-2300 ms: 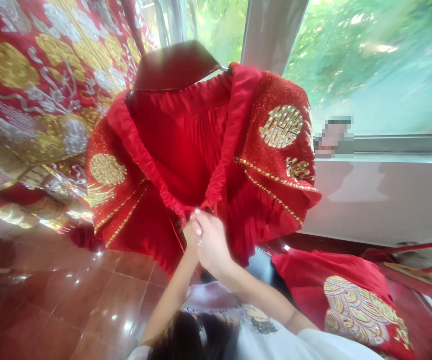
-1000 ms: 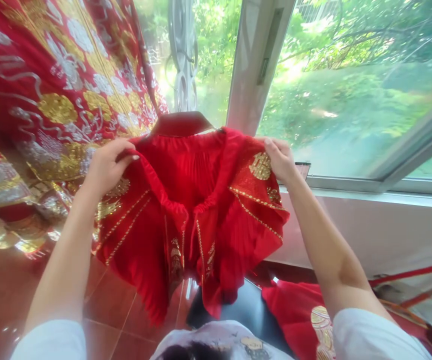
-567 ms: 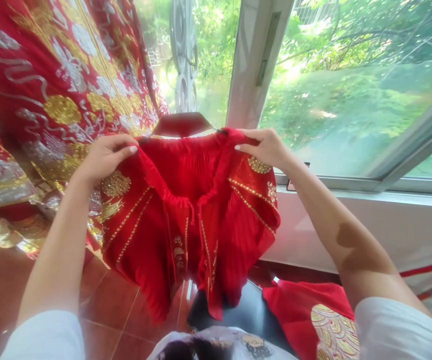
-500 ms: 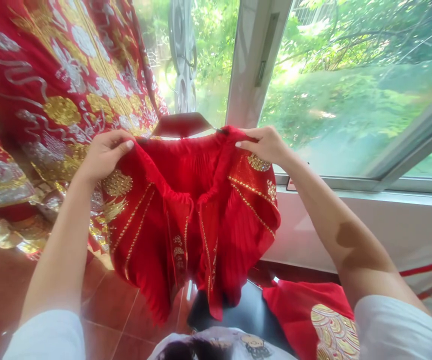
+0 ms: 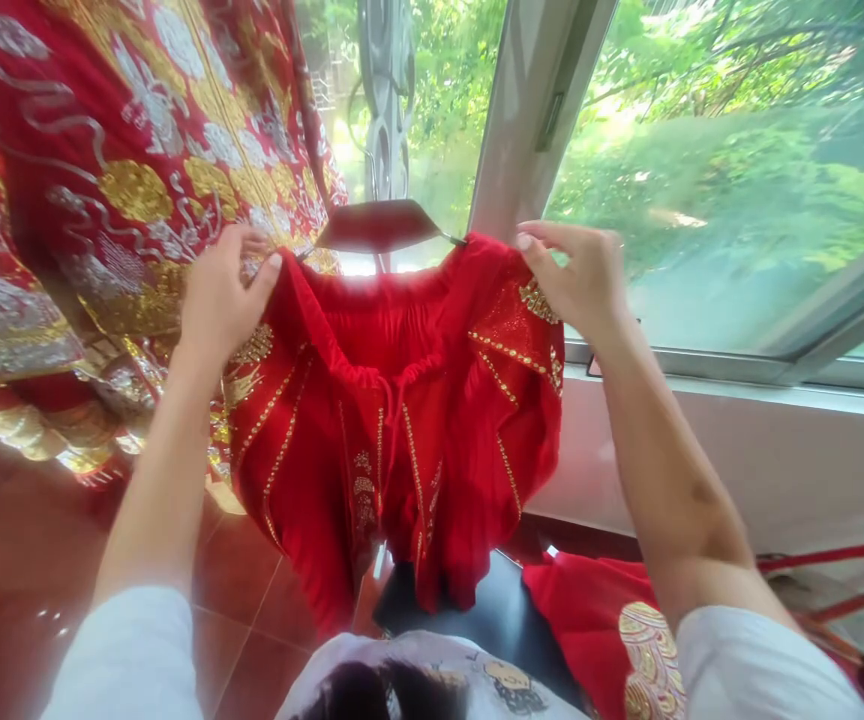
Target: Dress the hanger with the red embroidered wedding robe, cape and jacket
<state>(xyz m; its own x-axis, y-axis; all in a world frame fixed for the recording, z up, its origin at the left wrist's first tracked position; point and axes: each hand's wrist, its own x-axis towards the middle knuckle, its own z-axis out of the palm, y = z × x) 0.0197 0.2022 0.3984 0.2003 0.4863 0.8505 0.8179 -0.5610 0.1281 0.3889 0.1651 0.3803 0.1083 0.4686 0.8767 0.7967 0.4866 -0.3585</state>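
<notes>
A small red garment (image 5: 394,430) with gold sequin trim hangs on a dark wooden hanger (image 5: 378,226) in front of the window. My left hand (image 5: 220,300) pinches the garment's left shoulder by the red ruffled collar. At the right shoulder, my right hand (image 5: 578,282) grips the cloth beside a gold round emblem. Both arms reach up and forward, in white sleeves. The front edges of the garment hang together in the middle.
A large red robe (image 5: 109,170) with gold and silver embroidery hangs at the left. Another red and gold cloth (image 5: 612,610) lies at the lower right by the white wall under the window sill (image 5: 777,385). Glossy red-brown floor tiles (image 5: 27,560) spread below.
Both hands left the garment's front fastening and rose to its shoulders. Over the last half second they drew the shoulders closer and higher, and the sides now hang narrower.
</notes>
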